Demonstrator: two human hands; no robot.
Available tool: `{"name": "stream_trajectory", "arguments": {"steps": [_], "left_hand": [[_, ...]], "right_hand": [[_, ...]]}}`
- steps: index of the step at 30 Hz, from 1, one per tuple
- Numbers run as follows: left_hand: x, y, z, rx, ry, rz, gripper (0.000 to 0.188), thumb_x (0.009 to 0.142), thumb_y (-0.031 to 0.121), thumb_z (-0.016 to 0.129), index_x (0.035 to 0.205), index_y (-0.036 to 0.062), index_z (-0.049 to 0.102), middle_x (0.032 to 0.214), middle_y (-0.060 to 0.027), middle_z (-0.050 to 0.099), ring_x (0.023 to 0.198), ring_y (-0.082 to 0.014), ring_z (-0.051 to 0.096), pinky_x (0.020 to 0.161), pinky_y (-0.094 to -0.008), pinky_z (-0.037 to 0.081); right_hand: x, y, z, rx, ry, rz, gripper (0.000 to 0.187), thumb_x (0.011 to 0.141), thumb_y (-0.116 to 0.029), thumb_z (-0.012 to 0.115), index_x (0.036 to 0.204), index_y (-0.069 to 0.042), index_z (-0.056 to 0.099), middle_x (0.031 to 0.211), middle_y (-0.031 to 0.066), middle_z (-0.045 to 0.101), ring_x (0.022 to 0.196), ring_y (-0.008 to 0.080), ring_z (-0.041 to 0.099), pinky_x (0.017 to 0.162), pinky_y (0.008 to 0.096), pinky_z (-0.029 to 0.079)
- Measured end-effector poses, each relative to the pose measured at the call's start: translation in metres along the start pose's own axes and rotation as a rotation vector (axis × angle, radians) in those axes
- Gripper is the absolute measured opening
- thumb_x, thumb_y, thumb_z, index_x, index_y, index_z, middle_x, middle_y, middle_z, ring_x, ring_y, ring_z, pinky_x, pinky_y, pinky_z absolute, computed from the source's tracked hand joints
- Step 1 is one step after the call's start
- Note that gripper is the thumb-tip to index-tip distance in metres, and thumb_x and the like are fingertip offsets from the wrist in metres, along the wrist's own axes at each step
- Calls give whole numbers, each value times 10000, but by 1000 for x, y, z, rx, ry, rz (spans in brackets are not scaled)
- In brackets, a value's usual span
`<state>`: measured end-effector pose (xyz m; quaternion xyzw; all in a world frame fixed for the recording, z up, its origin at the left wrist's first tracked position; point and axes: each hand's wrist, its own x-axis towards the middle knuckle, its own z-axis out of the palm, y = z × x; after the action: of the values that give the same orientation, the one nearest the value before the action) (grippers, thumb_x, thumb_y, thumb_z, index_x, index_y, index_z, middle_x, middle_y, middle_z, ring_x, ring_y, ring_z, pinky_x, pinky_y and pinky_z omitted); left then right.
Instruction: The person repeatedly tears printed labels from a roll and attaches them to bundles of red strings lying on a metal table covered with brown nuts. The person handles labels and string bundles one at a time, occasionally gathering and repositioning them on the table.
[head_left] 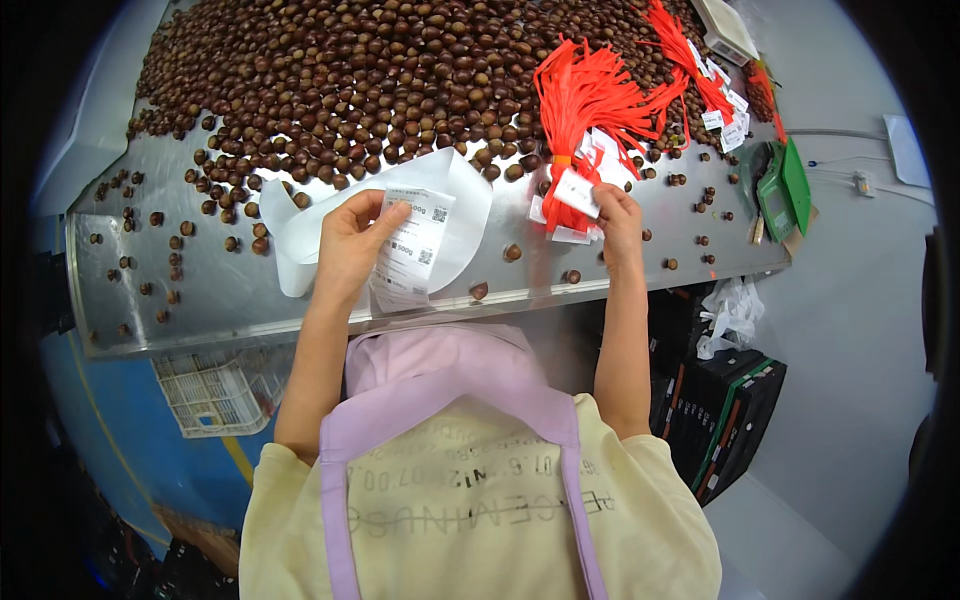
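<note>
My left hand (350, 238) is closed on a strip of white printed labels (412, 250), thumb on top, above the table's near edge. Under the strip, a curled white backing sheet (468, 195) lies on the metal table. At the right, the thumb and fingers of my right hand (620, 222) pinch the edge of a single white label (576, 192). That label lies against the gathered end of a bundle of red net bags (598, 95), and other white tags show around it. Whether the label is stuck to the bags, I cannot tell.
A large heap of chestnuts (350, 80) covers the back of the metal table (380, 318), with loose ones scattered nearer. More tagged red net bags (690, 65) lie at the far right, near a green scale (785, 190). Black crates (735, 410) stand below right; a white basket (215, 395) sits below left.
</note>
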<state>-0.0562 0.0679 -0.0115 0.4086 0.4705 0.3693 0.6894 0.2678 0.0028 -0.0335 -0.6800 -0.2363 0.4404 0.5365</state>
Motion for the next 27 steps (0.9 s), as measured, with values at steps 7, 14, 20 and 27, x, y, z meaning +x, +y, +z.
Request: {"name": "stream_trajectory", "arguments": {"steps": [7,14,20,27], "left_hand": [[-9,-1,-23,6,-67,36,164,834,143,648,934,15,631,828,-16,646,734,-63,570,683,-197,447],[-26,4,-11,26,117,84,164,836,127,643,929,-6,616,821,-43,650,723,-70,587,659,-201,476],[-36,-11,11,-7,225,109,170,836,136,645,932,-1,619,833,-44,652,727,-73,589,660,-201,476],[-49,-27,44,-19,336,154,180,836,141,645,948,2,624,850,-46,654,742,-79,594,671,-203,473]], "right_hand": [[-16,23,16,-574,-356,8,243,810,-190,634,903,35,639,696,23,602,610,74,536,552,223,420],[15,-5,23,-785,-133,-166,375,799,-332,630,967,4,641,813,96,668,665,188,636,606,304,485],[44,1,31,-1255,33,-334,508,684,-503,658,896,-42,650,804,154,662,801,328,632,699,422,483],[70,-9,5,-1061,-142,-264,435,684,-436,664,796,-17,638,691,160,630,661,330,606,630,413,465]]}}
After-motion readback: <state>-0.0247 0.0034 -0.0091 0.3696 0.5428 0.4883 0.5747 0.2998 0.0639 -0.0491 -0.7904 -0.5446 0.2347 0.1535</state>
